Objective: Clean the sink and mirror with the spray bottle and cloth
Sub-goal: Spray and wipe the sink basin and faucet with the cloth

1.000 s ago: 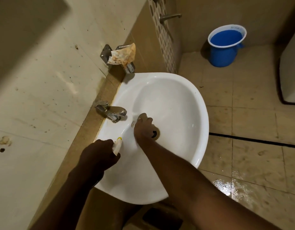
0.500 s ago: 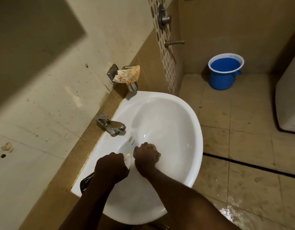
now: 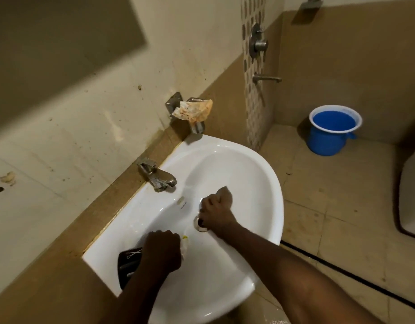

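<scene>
Head view: right hand [image 3: 217,206] has moved past the drain [image 3: 200,223], perhaps wiping.

The washbasin [image 3: 237,164] is glossy white, with a dark drain hole [image 3: 200,224] ringed in metal. At its ten o'clock sits a silver-grey tap [image 3: 158,177]. A black object [image 3: 127,265] lies at the basin's seven o'clock. At twelve o'clock an orange-and-white crumpled wrapper [image 3: 195,111] fills a chrome holder. The wall tiles [image 3: 85,127] are cream, speckled with dark spots, above a tan band [image 3: 89,220]. At two o'clock stands a bright blue bucket [image 3: 328,139] with a white rim. A mosaic strip [image 3: 254,106] shows grey and white patches.
</scene>
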`<state>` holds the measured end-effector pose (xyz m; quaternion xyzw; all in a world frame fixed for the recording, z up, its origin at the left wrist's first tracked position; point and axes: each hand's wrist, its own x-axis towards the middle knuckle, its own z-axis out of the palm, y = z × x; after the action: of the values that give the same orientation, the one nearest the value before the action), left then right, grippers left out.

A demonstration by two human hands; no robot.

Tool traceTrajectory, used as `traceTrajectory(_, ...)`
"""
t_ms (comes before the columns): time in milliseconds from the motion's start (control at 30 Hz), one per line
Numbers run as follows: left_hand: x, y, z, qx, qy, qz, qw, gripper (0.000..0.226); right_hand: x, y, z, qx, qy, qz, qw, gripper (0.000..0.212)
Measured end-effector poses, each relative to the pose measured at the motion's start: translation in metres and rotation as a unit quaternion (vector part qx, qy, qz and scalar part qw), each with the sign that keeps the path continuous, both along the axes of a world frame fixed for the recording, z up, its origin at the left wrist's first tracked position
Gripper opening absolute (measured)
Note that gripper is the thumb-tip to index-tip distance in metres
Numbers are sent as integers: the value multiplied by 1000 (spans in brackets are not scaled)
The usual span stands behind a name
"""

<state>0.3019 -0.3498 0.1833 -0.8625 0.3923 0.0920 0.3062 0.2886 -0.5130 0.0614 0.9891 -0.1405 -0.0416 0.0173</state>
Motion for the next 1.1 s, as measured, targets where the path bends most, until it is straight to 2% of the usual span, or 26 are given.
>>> traceTrajectory(67, -2, -2, 1, -8, -10, 10, 1000, 35, 0, -5, 13, -31, -25, -60, 997, 16)
traceTrajectory(133, -3, -7, 2, -16, -9, 29, 999, 35, 3, -11, 22, 17, -87, -110, 990, 13)
traceTrajectory(233, 1, -17, 6, -46, -6, 88, 995, 34, 12, -8, 28, 96, -82, -140, 982, 14)
traceTrajectory(267, 1, -21, 5, -61, -8, 107, 992, 34, 13, -3, 28, 132, -51, -114, 983, 16)
traceTrajectory(333, -1, -23, 5, -125, -22, 134, 983, 28, 4, 8, 28, 132, -17, 0, 991, 18)
traceTrajectory(367, -1, -25, 6, -158, -26, 149, 976, 23, -2, 8, 32, 154, 2, 64, 986, 21)
traceTrajectory(433, -1, -21, -7, -219, -62, 152, 962, 34, -3, 0, 46, 235, 25, 145, 961, 34)
traceTrajectory(500, -3, -19, -13, -264, -52, 215, 939, 52, 1, -4, 46, 322, 3, 148, 935, 41)
traceTrajectory(533, -9, -20, -12, -279, -65, 227, 931, 61, 2, -5, 43, 362, -21, 122, 924, 47)
traceTrajectory(567, -11, -25, -2, -299, -40, 273, 914, 59, 0, -6, 44, 400, -41, 79, 912, 55)
traceTrajectory(600, -12, -29, 4, -306, -13, 342, 889, 45, -1, -8, 42, 437, -59, 39, 897, 58)
traceTrajectory(667, -12, -40, 13, -359, 93, 469, 802, 22, -1, -14, 43, 490, -78, -19, 868, 50)
traceTrajectory(767, -17, -54, 18, -519, 196, 587, 590, 19, -1, -24, 50, 543, -109, -18, 832, 40)
traceTrajectory(800, -19, -60, 20, -554, 219, 604, 530, 26, -3, -27, 53, 553, -117, -7, 825, 40)
traceTrajectory(833, -20, -65, 19, -574, 244, 611, 487, 35, -6, -28, 54, 565, -125, 4, 816, 40)
traceTrajectory(867, -24, -71, 19, -590, 264, 612, 456, 41, -10, -30, 55, 573, -125, 17, 810, 42)
traceTrajectory(933, -29, -84, 23, -613, 267, 612, 422, 45, -19, -35, 60, 578, -135, 53, 803, 49)
traceTrajectory(1033, -37, -94, 33, -657, 262, 608, 361, 33, -35, -50, 63, 579, -160, 132, 789, 61)
traceTrajectory(1100, -44, -96, 44, -676, 293, 583, 342, 24, -43, -65, 69, 561, -173, 184, 788, 66)
